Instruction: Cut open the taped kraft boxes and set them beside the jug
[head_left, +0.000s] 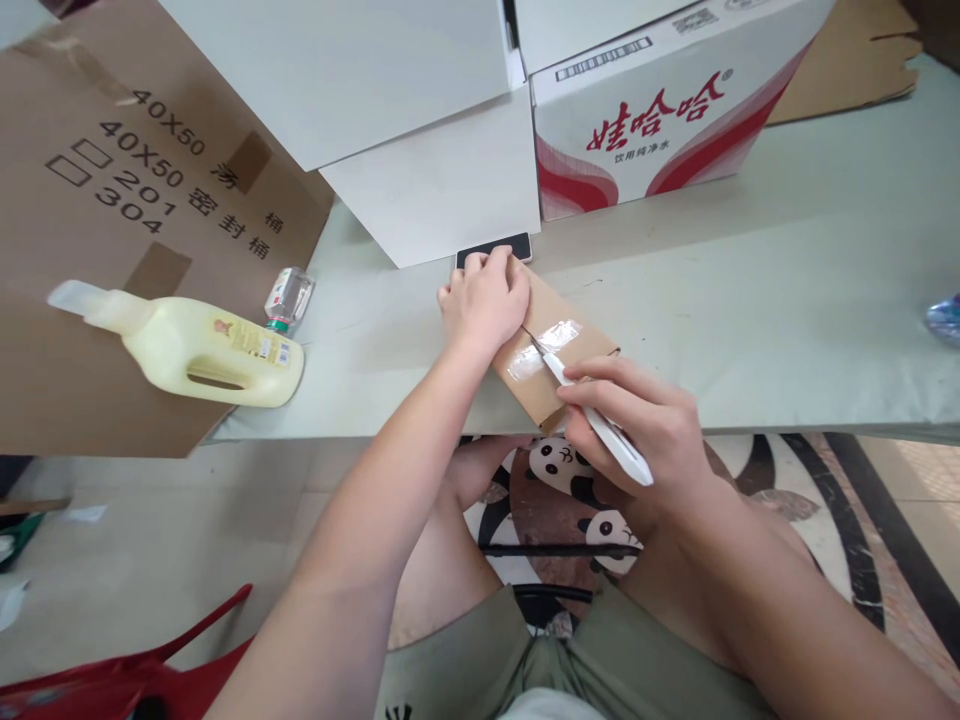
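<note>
A small brown cardboard box (576,318) lies at a slant near the table's front edge, with clear tape (528,362) across its top. My left hand (484,298) grips the far end of this box, fingers bent over it. In my right hand (646,420) is a white box cutter (611,445); its blade tip meets the box's top beside the tape. Just past my left fingertips, a flat black object (517,246) with a pale rim lies partly hidden by that hand.
White cartons (442,180) and a red-and-white carton (667,140) stand at the back of the table (817,270). To the left are a pale yellow jug (169,345), a small clear bottle (291,298) and a large brown carton (67,260). Cardboard (847,60) lies at the back right.
</note>
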